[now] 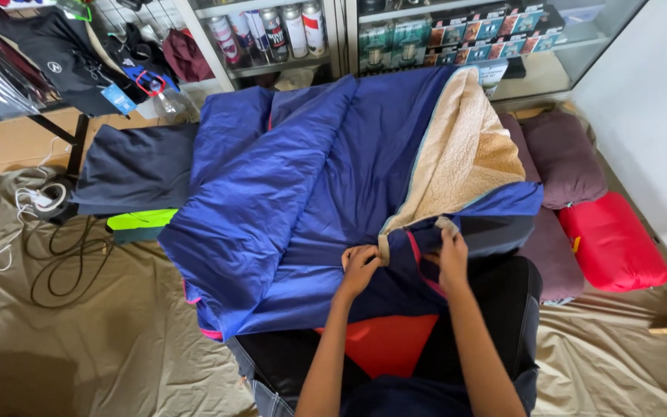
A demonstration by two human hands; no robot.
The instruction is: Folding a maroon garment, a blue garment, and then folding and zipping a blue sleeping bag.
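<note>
Both hands, left hand (359, 265) and right hand (452, 259), pinch the zipper edge of the blue sleeping bag (303, 193) spread over the lap and floor; fleece lining (465, 154) lies close enough to snag if tugged.

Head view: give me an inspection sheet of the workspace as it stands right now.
Surface: olive-green cloth sheet spread over the floor, wrinkled.
Job's things: blue padded sleeping bag lies opened out, its beige fleece lining folded back at the right.
Clutter: dark grey folded fabric, neon-green flat item, red stuffed sack, purple stuffed sacks.
Grippers: left hand and right hand both pinch the bag's near edge by the lining.
Cables: black cable looped at left; white cable beside it.
Surroundings: glass cabinet with metal cans and boxes; hanging dark garments.
</note>
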